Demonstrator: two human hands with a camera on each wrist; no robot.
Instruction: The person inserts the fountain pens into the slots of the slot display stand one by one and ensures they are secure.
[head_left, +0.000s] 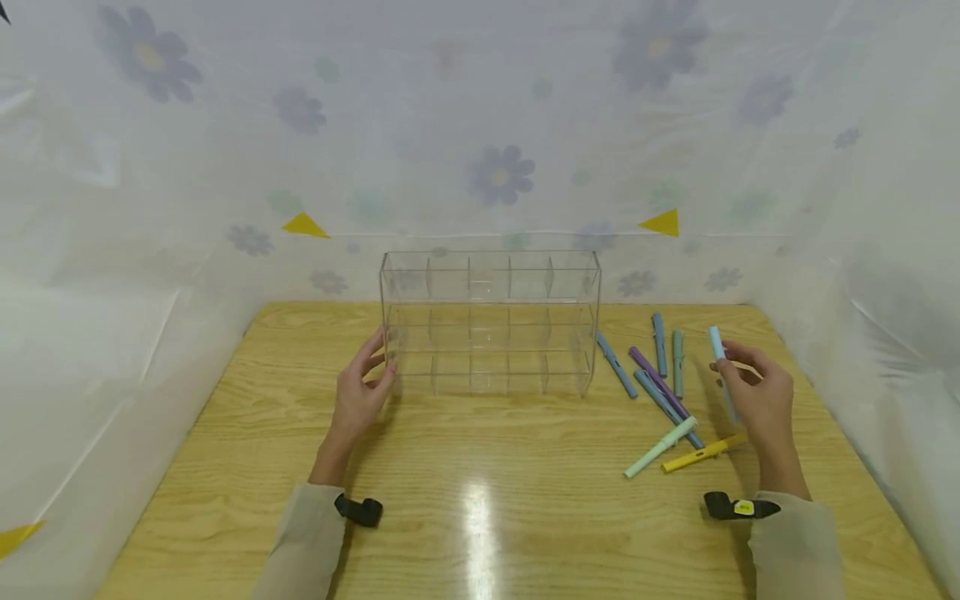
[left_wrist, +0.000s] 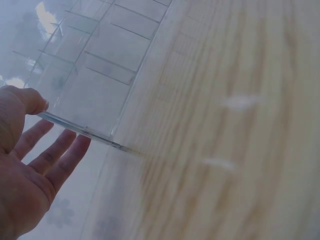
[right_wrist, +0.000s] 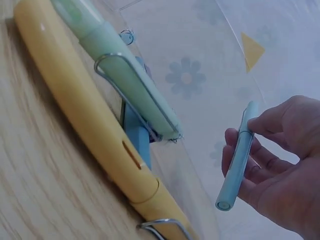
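Note:
A clear plastic organizer (head_left: 489, 375) with several compartments stands upright toward the back of the wooden table. My left hand (head_left: 362, 402) grips its left side panel; in the left wrist view the thumb lies on one face and the fingers on the other. Over at the right, my right hand (head_left: 767, 400) pinches a light blue pen (right_wrist: 236, 170) between thumb and fingers, held above the table. Left of that hand several capped pens lie loose: a yellow pen (head_left: 701, 454), a mint green pen (head_left: 660, 447), a purple pen (head_left: 647, 367), a dark green pen (head_left: 678, 364) and blue ones (head_left: 659, 344).
One blue pen (head_left: 617, 365) lies close to the organizer's right side. The wooden table (head_left: 480, 467) ends at a pale flowered sheet (head_left: 420, 125) behind and at both sides. Yellow triangles (head_left: 663, 222) mark the back sheet.

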